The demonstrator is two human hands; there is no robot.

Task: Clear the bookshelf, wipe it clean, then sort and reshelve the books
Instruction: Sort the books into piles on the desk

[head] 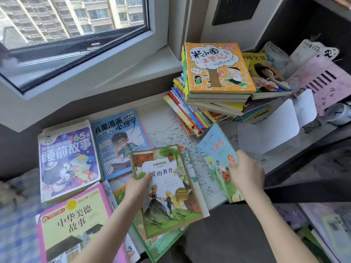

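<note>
My left hand (137, 188) grips the left edge of a green-bordered book (171, 196) with a cream title panel, thumb on its cover, held above other books. My right hand (246, 172) holds the right edge of a thin light-blue book (216, 158) with flowers on it. A purple storybook (68, 160), a blue comic book (117, 141) and a pink and green book (76, 224) lie flat at the left. At the back right, a tall, leaning pile carries an orange book (218, 67) on top.
A map sheet (167, 126) covers the table under the books. White bookends (273, 126) stand at the right beside a pink basket (326, 82). Behind the table is a window sill (95, 76). More books (332, 228) lie low at the right.
</note>
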